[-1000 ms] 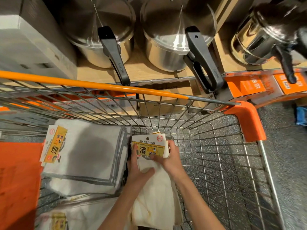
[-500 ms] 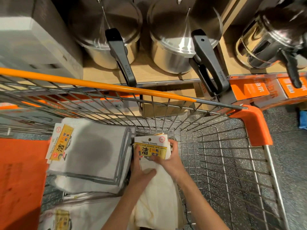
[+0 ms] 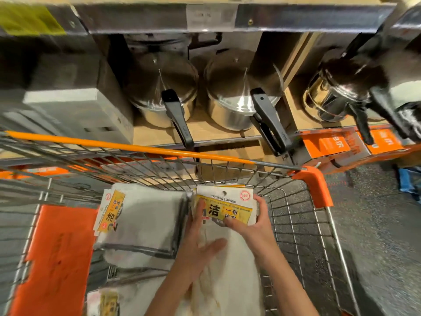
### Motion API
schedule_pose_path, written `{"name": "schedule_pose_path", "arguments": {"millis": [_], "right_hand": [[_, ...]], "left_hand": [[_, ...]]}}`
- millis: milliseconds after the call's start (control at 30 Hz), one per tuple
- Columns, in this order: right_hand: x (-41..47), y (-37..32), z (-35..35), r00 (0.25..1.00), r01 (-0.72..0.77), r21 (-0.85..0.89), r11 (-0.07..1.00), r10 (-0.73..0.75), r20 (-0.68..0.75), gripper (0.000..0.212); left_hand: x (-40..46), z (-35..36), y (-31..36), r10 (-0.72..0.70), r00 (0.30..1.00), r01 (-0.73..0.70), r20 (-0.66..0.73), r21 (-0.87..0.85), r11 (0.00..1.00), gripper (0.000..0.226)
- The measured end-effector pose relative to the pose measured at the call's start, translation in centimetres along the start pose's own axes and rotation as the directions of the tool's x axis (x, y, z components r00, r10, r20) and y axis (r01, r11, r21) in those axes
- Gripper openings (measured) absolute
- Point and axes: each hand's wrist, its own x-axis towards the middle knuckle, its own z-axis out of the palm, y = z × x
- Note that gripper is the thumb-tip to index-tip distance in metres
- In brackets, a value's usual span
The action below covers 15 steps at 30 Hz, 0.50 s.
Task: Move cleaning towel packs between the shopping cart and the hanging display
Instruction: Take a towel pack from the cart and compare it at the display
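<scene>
A towel pack [image 3: 224,208] is held by both hands [image 3: 200,245] [image 3: 252,226] in the cart [image 3: 296,224]; another pack [image 3: 141,224] lies beside, pots [image 3: 164,94] above.

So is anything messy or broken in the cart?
Nothing looks broken or spilled. The towel pack on the left of the shopping cart lies turned sideways, its label pointing left, while both hands, left hand and right hand, hold another towel pack straight.
</scene>
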Motion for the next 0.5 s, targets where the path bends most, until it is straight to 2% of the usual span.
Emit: {"name": "schedule_pose_path", "arguments": {"millis": [100,167,300,400,500], "right_hand": [[-1.8,-3.9,-0.1,0.999,0.05,0.03,0.998,-0.051,0.018,0.073],[-3.1,-6.9,0.0,0.995,0.087,0.047,0.995,-0.088,0.036,0.073],[-5.6,-13.7,0.7,0.978,0.18,0.096,0.979,-0.188,0.091,0.069],[-7.3,-18.6,1.5,0.959,0.241,0.126,0.962,-0.256,0.12,0.075],[-9.4,-23.6,2.1,0.928,0.322,0.138,0.937,-0.341,0.148,0.082]], "left_hand": [[-1.1,-1.5,3.8,0.118,0.993,-0.114,-0.013,0.169,0.979,0.086],[-2.1,-2.6,6.5,0.186,0.981,-0.171,-0.051,0.222,0.96,0.09],[-4.6,-5.0,12.7,0.312,0.937,-0.275,-0.154,0.22,0.936,0.098],[-6.1,-7.0,17.4,0.4,0.899,-0.354,-0.178,0.242,0.903,0.105],[-7.6,-8.8,22.1,0.491,0.845,-0.429,-0.212,0.279,0.859,0.101]]}}
